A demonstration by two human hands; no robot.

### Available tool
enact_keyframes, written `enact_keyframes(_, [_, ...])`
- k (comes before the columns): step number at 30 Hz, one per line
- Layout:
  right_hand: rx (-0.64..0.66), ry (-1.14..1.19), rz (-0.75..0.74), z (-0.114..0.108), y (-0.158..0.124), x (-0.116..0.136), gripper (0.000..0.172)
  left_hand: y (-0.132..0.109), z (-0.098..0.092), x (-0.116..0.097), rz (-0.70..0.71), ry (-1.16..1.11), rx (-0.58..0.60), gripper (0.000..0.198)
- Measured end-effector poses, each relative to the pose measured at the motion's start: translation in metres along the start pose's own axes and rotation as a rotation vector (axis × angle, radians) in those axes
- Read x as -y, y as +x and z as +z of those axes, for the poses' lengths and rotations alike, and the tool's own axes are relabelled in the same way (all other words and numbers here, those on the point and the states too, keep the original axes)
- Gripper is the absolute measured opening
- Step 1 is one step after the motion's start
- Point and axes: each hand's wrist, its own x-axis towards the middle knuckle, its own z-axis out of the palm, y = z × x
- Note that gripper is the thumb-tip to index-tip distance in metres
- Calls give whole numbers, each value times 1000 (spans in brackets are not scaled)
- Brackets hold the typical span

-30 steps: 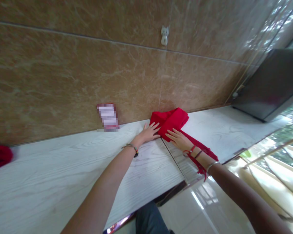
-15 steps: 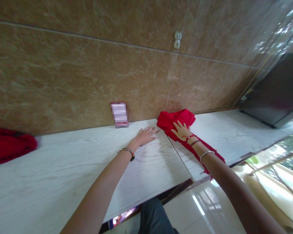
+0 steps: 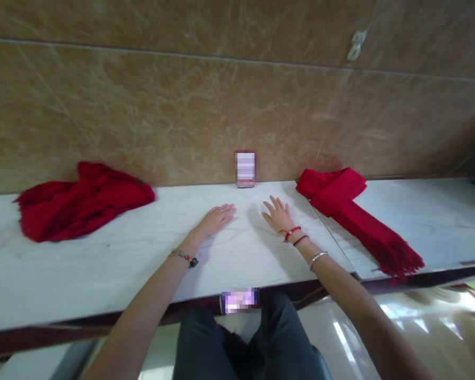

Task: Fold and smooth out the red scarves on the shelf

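A red fringed scarf [image 3: 352, 211] lies folded on the right of the white wood-grain table [image 3: 237, 253], its fringe hanging near the front edge. My right hand [image 3: 277, 215] is just left of that scarf, apart from it, fingers spread and holding nothing. Towards the middle, my left hand [image 3: 218, 218] is open with its fingers stretched out, at or just over the tabletop. Over on the left, a second red cloth [image 3: 83, 203], fringed at its far left end, lies in a loose crumpled heap against the wall.
A small blurred card-like object [image 3: 246, 169] stands against the brown marbled wall [image 3: 206, 116]. A phone-like screen [image 3: 239, 301] shows at the table's front edge, above my knees. A small white cat-shaped fitting [image 3: 357, 45] is on the wall.
My right hand has come off the right scarf and moved left onto the middle of the table. The view has swung left, bringing the left red cloth fully into sight.
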Motion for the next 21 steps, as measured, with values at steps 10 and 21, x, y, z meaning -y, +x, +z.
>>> enact_keyframes(10, [127,69,-77,27,28,83,44,-35,-8,59,-104,-175,-114,45])
enact_keyframes(21, [149,79,-150,26,35,69,44,-37,-8,73,-195,-86,-142,41])
